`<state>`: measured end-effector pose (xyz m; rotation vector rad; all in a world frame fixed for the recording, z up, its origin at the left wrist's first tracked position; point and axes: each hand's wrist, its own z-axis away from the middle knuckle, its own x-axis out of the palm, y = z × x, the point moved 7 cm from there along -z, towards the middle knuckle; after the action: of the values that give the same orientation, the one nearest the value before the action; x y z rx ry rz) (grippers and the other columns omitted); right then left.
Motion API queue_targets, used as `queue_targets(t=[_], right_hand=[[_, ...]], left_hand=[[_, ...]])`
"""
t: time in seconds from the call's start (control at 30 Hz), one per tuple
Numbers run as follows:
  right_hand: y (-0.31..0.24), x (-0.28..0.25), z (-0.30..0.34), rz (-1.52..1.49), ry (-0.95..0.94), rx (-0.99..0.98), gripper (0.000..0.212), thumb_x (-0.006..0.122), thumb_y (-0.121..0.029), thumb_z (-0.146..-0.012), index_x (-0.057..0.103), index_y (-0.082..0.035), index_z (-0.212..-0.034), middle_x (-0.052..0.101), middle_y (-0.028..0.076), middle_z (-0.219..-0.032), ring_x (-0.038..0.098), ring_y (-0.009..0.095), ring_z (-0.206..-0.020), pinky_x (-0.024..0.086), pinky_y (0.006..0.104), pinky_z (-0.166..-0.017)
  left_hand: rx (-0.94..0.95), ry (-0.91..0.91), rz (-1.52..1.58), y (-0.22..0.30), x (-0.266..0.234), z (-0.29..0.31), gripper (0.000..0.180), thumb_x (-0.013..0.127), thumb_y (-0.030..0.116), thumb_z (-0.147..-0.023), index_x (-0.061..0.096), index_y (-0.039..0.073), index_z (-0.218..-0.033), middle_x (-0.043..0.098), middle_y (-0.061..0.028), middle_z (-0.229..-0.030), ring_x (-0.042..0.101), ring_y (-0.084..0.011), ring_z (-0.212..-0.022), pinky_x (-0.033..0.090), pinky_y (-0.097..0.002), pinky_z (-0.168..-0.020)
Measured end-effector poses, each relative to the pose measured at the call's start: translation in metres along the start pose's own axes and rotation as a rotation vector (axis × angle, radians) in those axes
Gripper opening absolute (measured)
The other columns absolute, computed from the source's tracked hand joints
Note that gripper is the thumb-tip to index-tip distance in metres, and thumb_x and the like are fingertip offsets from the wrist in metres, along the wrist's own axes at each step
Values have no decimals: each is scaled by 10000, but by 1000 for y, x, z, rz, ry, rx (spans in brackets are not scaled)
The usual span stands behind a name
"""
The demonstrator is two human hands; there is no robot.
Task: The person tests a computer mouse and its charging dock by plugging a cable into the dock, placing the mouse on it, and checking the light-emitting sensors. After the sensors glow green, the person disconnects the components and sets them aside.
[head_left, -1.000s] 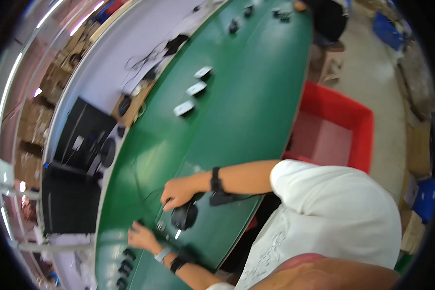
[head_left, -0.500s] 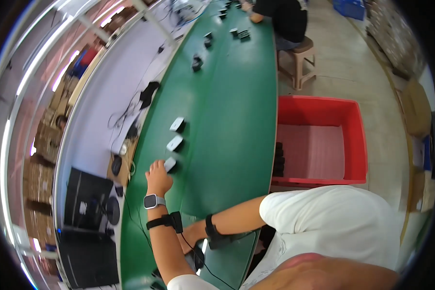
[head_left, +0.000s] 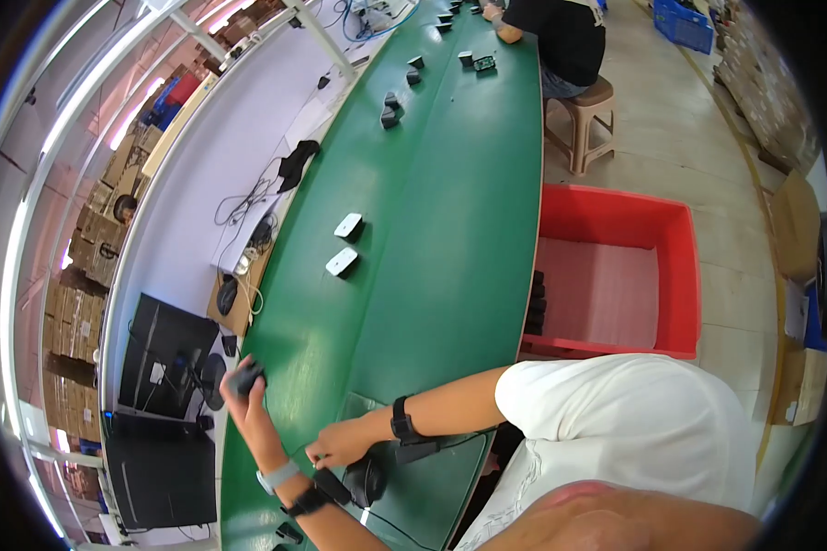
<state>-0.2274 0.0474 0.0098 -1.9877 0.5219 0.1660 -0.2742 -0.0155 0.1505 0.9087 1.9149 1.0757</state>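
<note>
My left hand, with a grey watch at its wrist, is raised at the table's left edge by the monitors. Its fingers are closed round a small dark box, slightly blurred. My right hand is low over the near part of the table, fingers curled together; what they hold, if anything, is hidden. Beside it is a rounded black object whose kind I cannot make out. Farther up the table, two small black boxes with white tops, a farther one and a nearer one, stand apart.
The green table runs away from me. Black monitors, a mouse and cables line the left. A red bin stands at the table's right. Farther off, a person sits on a stool near several small dark parts.
My left hand has taken the nearest white-topped box from the table and moved toward the monitors. My right hand, formerly mostly behind the left forearm, now shows clearly. The view has shifted slightly.
</note>
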Motion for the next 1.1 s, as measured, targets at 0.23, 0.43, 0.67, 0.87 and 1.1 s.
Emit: queue_targets(t=[0.23,0.43,0.67,0.87,1.1], right_hand=[[23,-23,-8,-218,280,73,240,631,-239,-997,664,-4,-1035,683,135,-802,628,249,-704,489,392,-678],[5,-19,-7,-157,234,-77,223,685,-217,-926,683,6,-937,684,137,-803,644,265,-704,484,398,-651],[-12,-16,-3,-52,161,-132,190,668,-192,-928,688,-3,-935,665,127,-871,642,285,-776,494,399,-688],[-24,-10,0,6,85,-163,180,667,-191,-967,693,-15,-994,634,101,-899,615,262,-802,493,375,-709],[-22,-7,2,112,62,-130,191,673,-216,-974,698,-29,-1004,638,106,-925,617,298,-826,493,398,-718]], left_hand=[[-77,325,219,-63,-103,157,453,601,-160,-818,522,33,-1221,548,-224,-1451,544,-264,-1296,408,-386,-1130],[-137,314,221,-90,-87,205,496,666,-204,-725,498,68,-1104,599,-170,-1318,596,-224,-1185,477,-365,-1056],[-73,271,237,-87,-78,207,461,670,-196,-772,477,57,-1105,562,-131,-1216,612,-229,-1111,566,-344,-922],[-98,329,152,-88,-85,214,476,626,-204,-794,552,22,-1207,564,-94,-1233,623,-205,-1094,584,-331,-904],[-80,301,36,-88,-87,218,488,597,-200,-756,583,7,-1198,573,-66,-1215,617,-171,-1065,563,-299,-897]])
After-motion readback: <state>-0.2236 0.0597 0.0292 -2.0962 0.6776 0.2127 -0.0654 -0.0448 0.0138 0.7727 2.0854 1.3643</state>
